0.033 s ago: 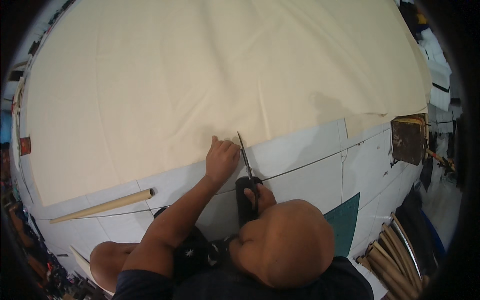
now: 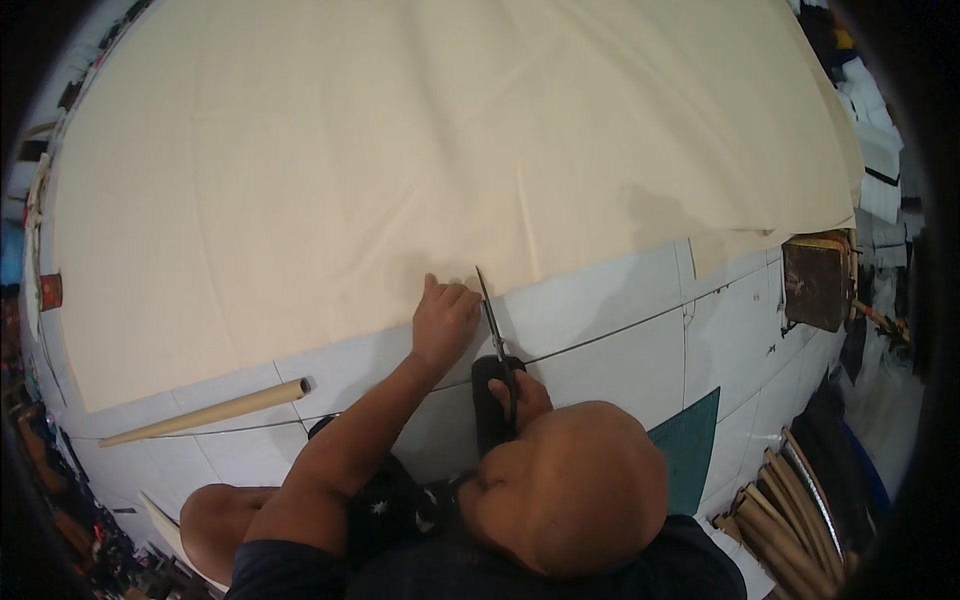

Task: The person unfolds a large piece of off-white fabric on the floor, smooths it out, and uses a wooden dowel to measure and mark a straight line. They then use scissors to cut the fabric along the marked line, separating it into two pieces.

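A large cream fabric sheet [image 2: 450,150] covers most of the white table [image 2: 620,340]. My left hand [image 2: 445,322] rests flat on the fabric's near edge, fingers curled at the hem. Just to its right, my right hand [image 2: 522,395] grips the black handles of a pair of scissors [image 2: 492,320]. The blades point away from me and their tip touches the fabric edge. A bare head [image 2: 575,490] at the bottom of the view hides part of my right hand and arm.
A cardboard tube [image 2: 210,410] lies on the table at the left, near the front. A teal mat [image 2: 690,450] shows at the lower right. A brown box [image 2: 818,282] sits at the right edge, with several rolls [image 2: 790,510] below it.
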A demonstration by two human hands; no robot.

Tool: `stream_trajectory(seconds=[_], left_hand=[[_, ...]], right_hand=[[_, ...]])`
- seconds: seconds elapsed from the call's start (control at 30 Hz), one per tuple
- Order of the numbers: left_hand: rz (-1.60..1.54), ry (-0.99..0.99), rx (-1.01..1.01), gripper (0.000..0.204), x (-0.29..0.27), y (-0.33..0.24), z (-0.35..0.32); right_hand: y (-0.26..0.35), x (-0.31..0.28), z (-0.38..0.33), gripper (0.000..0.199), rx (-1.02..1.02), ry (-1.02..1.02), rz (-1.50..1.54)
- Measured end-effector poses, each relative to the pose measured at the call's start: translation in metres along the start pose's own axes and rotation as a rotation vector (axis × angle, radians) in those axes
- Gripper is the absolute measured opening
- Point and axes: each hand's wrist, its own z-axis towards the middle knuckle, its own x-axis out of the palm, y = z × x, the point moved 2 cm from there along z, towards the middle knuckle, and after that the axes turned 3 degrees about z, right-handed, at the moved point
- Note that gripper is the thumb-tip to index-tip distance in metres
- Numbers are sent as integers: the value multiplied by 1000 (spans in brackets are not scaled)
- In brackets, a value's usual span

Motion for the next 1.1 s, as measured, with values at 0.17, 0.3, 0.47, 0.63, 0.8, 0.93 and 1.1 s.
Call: stream_trajectory(seconds=[0.17, 0.3, 0.47, 0.63, 0.8, 0.93, 1.1], left_hand=[[-28, -38, 10, 9, 0, -2, 0], [-33, 4, 3, 9, -1, 1, -1], [-75, -24, -7, 10, -3, -1, 0], [-47, -15, 1, 11, -5, 0, -1], [-80, -3, -4, 10, -5, 4, -3], [-83, 85, 7, 10, -4, 5, -3], [33, 219, 143, 32, -13, 6, -7]], right_hand=[[14, -2, 3, 45, -127, -18, 205], [4, 2, 32, 41, -94, 72, 261], [3, -1, 32, 38, -118, 25, 120], [11, -3, 35, 39, -137, 68, 186], [29, -2, 69, 41, -197, 66, 252], [23, 0, 74, 41, -176, 58, 208], [19, 1, 73, 39, -191, 68, 167]])
